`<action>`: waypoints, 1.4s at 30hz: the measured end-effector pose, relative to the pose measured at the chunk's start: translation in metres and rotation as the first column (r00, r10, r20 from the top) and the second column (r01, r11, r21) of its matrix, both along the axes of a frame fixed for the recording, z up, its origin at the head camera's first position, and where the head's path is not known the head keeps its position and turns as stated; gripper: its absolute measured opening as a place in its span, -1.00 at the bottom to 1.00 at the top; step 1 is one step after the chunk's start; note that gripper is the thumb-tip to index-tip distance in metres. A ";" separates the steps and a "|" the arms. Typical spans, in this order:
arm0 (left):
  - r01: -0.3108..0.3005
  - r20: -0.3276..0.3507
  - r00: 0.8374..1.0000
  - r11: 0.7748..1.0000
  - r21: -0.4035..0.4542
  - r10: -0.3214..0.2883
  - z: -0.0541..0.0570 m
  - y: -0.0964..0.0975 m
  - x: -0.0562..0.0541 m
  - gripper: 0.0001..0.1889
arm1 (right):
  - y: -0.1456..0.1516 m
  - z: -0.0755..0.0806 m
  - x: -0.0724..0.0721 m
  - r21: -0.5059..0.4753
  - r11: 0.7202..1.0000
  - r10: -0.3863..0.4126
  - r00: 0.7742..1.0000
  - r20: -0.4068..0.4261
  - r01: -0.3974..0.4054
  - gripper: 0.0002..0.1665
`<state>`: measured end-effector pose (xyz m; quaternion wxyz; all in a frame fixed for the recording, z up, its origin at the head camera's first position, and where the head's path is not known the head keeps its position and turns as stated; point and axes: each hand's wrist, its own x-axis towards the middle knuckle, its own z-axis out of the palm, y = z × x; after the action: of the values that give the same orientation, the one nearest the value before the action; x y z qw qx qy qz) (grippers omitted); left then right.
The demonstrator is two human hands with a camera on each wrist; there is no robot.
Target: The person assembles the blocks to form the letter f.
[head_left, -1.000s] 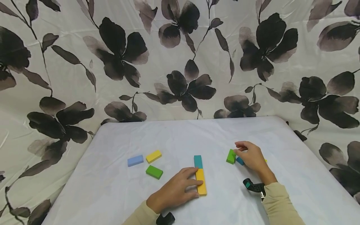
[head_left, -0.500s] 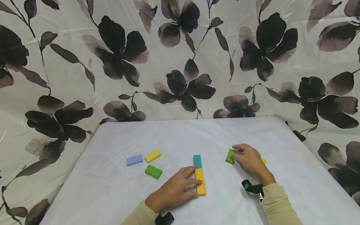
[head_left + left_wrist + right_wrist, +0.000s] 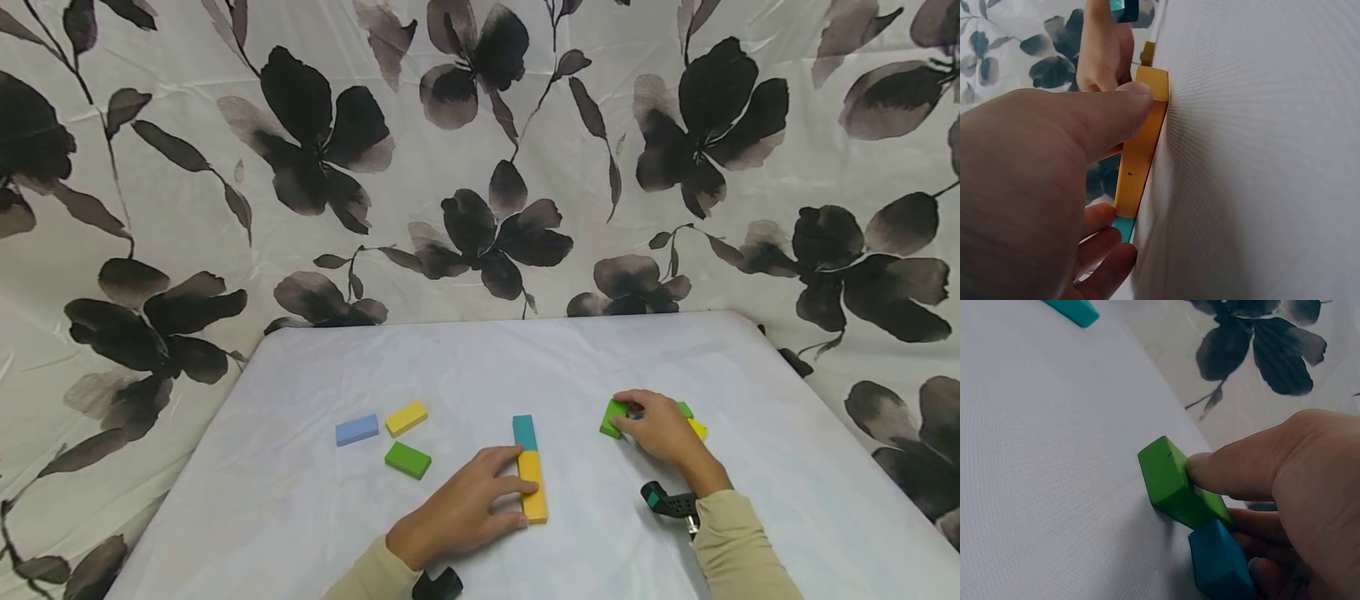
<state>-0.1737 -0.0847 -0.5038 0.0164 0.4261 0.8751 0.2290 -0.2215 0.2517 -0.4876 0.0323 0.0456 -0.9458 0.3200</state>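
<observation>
My left hand (image 3: 468, 502) holds a long orange-yellow block (image 3: 535, 498), its thumb at the near end and fingertips along the left side and top. A teal block (image 3: 524, 432) lies end to end with it, forming a straight strip. In the left wrist view, the thumb presses the orange-yellow block (image 3: 1140, 156) while other fingertips lie beside the teal end (image 3: 1124, 227). My right hand (image 3: 658, 427) pinches a green block (image 3: 610, 415) between thumb and fingers. Seen from the right wrist, that green block (image 3: 1166, 475) stands close against a blue block (image 3: 1217, 559) under the fingers.
Left of the strip lie a light blue block (image 3: 357, 430), a yellow block (image 3: 407, 418) and another green block (image 3: 408, 460). Partly behind the right hand are a bright yellow block (image 3: 698, 427) and a green one (image 3: 685, 409). A floral cloth (image 3: 480, 167) hangs behind the white table (image 3: 450, 358).
My right hand has shifted slightly left and toward me, its thumb and fingers closing around the green block. More of the blocks behind it now show. The left hand stays in place.
</observation>
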 end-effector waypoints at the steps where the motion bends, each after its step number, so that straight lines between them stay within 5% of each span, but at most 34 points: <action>1: -0.002 0.002 1.000 1.000 -0.001 0.002 0.000 0.000 0.000 -0.58 | 0.000 0.000 0.000 -0.002 1.000 0.000 1.000 -0.004 -0.001 -0.52; 42: -0.016 0.054 0.998 1.000 -0.016 0.016 0.000 0.001 0.000 -0.58 | -0.005 0.001 0.003 -0.006 1.000 0.004 0.985 -0.170 -0.005 -0.53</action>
<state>-0.1733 -0.0841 -0.5033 0.0417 0.4125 0.8794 0.2339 -0.2187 0.2471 -0.4871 0.1125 0.0747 -0.9385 0.3178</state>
